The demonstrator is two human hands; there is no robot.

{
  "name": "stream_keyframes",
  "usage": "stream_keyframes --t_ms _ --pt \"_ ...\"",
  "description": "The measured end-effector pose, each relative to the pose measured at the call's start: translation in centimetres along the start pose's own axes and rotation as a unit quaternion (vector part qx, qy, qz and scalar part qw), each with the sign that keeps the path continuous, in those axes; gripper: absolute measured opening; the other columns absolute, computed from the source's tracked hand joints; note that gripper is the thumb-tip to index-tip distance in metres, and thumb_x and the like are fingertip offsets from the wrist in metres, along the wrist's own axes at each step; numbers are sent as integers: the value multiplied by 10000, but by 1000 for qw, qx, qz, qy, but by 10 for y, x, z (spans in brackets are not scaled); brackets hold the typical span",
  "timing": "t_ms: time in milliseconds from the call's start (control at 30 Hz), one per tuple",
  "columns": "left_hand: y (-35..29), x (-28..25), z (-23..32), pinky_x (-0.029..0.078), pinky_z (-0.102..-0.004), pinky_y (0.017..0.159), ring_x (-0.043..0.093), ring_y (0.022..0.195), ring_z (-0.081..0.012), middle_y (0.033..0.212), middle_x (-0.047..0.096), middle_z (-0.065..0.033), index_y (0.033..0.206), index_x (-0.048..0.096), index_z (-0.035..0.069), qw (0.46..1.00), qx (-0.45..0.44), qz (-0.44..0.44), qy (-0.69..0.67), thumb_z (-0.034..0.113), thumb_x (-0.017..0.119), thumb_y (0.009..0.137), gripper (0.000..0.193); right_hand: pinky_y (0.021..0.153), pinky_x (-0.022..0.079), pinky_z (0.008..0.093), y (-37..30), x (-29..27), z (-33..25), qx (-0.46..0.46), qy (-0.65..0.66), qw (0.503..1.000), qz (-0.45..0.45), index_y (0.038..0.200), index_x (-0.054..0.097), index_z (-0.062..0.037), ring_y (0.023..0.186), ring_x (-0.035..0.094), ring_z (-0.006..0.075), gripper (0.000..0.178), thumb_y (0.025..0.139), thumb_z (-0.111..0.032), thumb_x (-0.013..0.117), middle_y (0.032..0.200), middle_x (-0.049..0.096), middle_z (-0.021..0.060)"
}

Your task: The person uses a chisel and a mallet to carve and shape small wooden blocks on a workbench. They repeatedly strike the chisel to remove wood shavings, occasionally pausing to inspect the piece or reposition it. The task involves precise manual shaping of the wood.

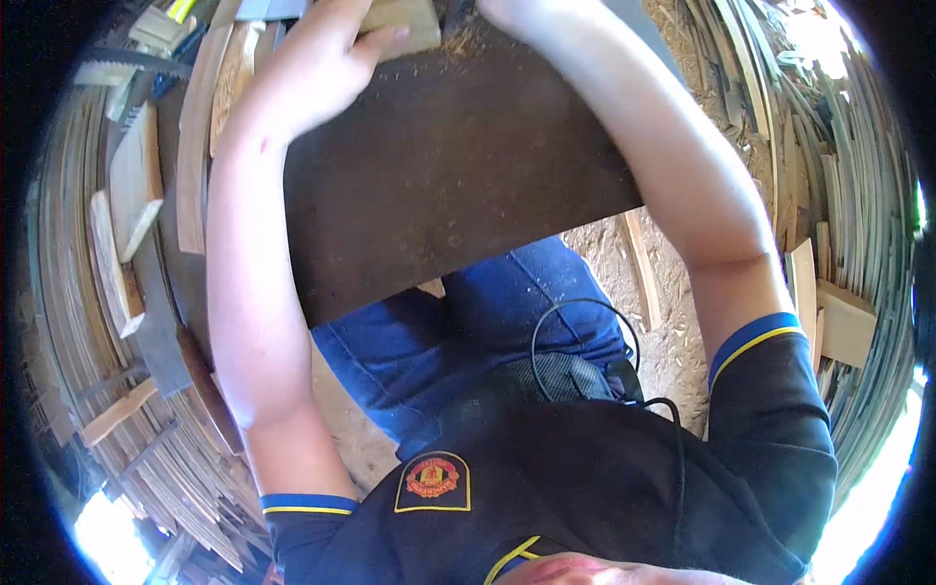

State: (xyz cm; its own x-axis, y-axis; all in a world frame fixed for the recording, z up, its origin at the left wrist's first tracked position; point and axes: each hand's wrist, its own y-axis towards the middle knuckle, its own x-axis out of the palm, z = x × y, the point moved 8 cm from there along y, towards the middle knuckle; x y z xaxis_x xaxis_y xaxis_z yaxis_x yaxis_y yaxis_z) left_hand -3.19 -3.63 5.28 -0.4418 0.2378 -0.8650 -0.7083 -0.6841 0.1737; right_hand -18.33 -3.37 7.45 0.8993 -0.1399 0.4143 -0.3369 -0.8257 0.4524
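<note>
At the top edge of the view, over a dark brown tabletop, reaches forward with both bare forearms. Brings the left hand up to a pale wooden block, with the thumb spread out and touching it. Disappears past the frame beyond the knuckles, so impossible to tell how far open on that side, or whether clasped round the block or merely laid against it. Shows only the heel of the right hand, cut off by the same edge, to the right of the block and apart from its visible part; cannot tell how far open, or what, if anything, held.

Between block and right hand, loose sawdust on the tabletop. Beside the left forearm, long pale boards; farther left, a toothed saw blade and two thick wood offcuts. Along the right, a dense stack of thin wooden slats. Under the near table edge, blue trousers dusted with pale specks, plus a looped black cable in front of a black shirt with blue-and-yellow cuffs.
</note>
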Motion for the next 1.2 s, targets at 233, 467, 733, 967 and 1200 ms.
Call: stream_keyframes --t_ms 233,467,733,967,1200 --pt "7 4 -1 475 -413 989 612 1195 -365 1214 608 -230 1176 516 -4 998 -32 -32 -47 116 645 981 264 409 187 297 0 -3 0 80 109 990 -42 613 338 -180 392 223 122 536 1082 -405 467 486 260 -41" --pt "15 -4 -4 465 -411 1007 597 1193 -379 1232 602 -212 1213 506 -4 999 -5 -9 -31 96 640 983 283 403 178 312 15 14 -23 -52 133 980 -142 633 354 -170 371 228 124 489 1080 -341 457 471 305 -20" --pt "5 4 0 461 -378 1024 608 1201 -313 1209 638 -194 1258 516 3 996 -8 -18 -85 118 636 995 311 370 199 316 -1 -1 -5 21 47 998 -26 663 405 -141 358 290 118 426 1068 -271 437 468 368 -3" --pt "13 9 -25 467 -326 912 591 1021 -167 1116 666 -111 1217 556 44 996 71 15 -58 234 631 1028 279 367 179 327 12 -2 -3 32 88 995 -30 639 394 -147 346 276 130 469 1077 -313 426 448 345 -5" --pt "13 7 -23 472 -400 967 626 1120 -340 1215 625 -197 1242 542 19 999 33 14 -33 195 630 1009 304 365 208 328 13 -3 -2 32 117 992 22 725 427 -135 356 342 145 382 1072 -288 476 489 397 -1"
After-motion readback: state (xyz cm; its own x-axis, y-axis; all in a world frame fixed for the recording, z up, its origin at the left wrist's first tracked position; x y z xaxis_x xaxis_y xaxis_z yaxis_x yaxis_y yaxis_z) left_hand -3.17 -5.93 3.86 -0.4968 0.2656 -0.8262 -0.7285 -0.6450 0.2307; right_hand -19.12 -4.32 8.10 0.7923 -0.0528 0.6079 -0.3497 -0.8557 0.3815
